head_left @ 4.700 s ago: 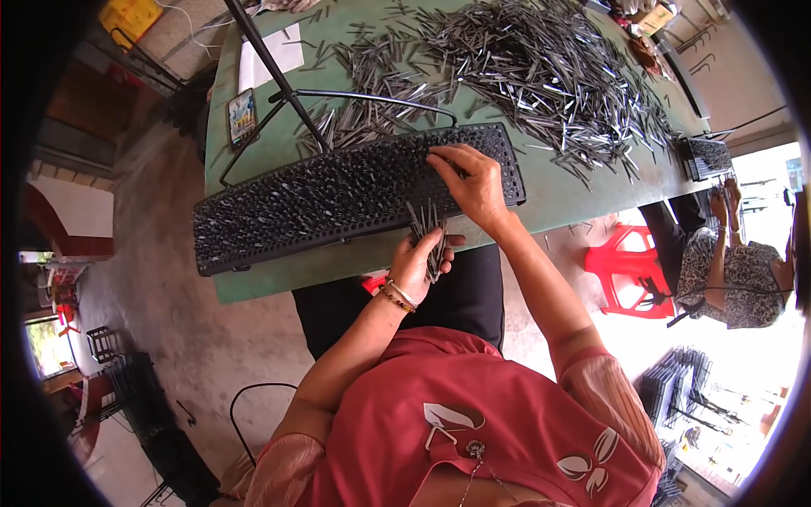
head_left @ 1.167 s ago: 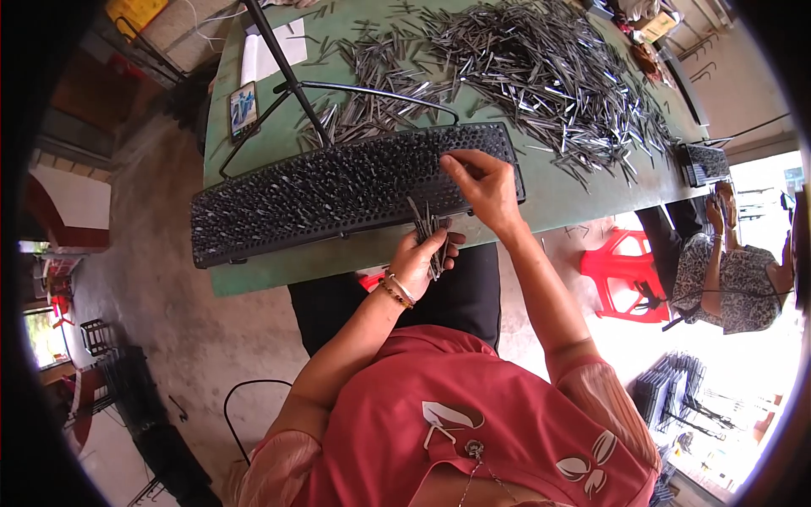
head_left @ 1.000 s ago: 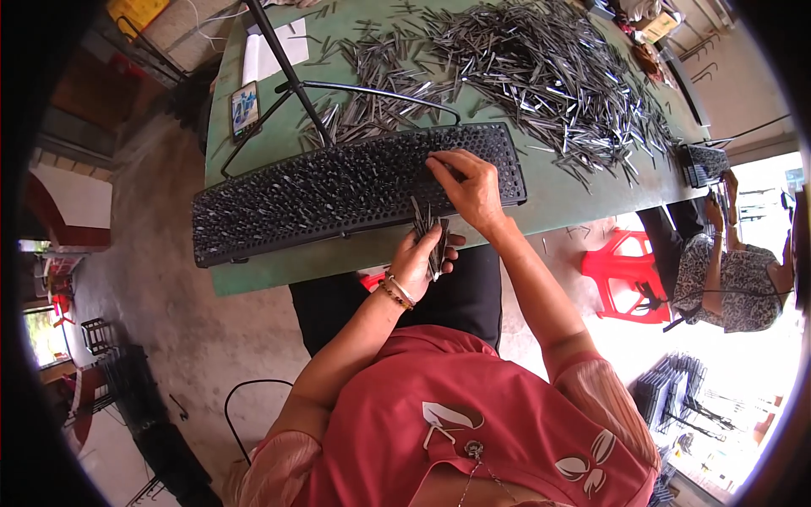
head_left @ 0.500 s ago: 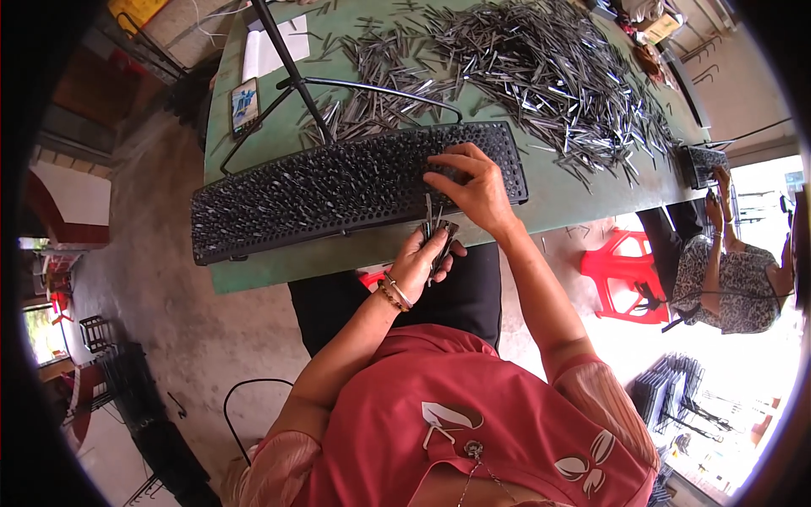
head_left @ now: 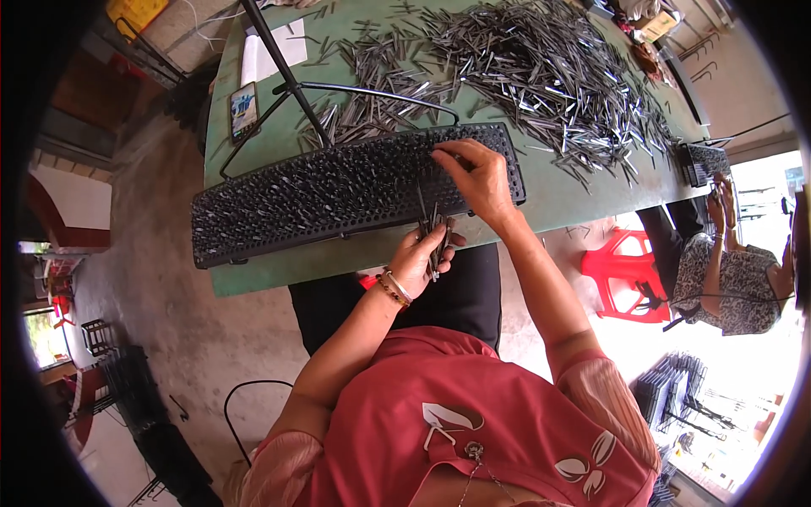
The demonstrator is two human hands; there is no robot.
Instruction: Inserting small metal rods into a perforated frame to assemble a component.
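A long black perforated rack (head_left: 287,207) lies tilted along the near edge of the green table, most of its holes filled with short thin dark strips. In front of its right part, my left hand (head_left: 416,264) is closed around a bundle of thin metal strips (head_left: 436,241), whose ends poke up past the fingers. My right hand (head_left: 481,179) hovers over the rack's right part, thumb and fingertips pinched together close to the holes. Whatever sits in that pinch is too small to make out.
A big heap of loose metal strips (head_left: 557,76) covers the back of the green table (head_left: 557,207). A black metal stand (head_left: 296,84) rises behind the rack, near a phone (head_left: 244,111) and paper (head_left: 283,46). At right, a co-worker (head_left: 731,283) handles another rack beside a red stool (head_left: 621,275).
My right hand's fingers have come from spread apart into a pinch, slightly to the right. The strips in my left hand have shifted, with one now sticking up higher toward the rack.
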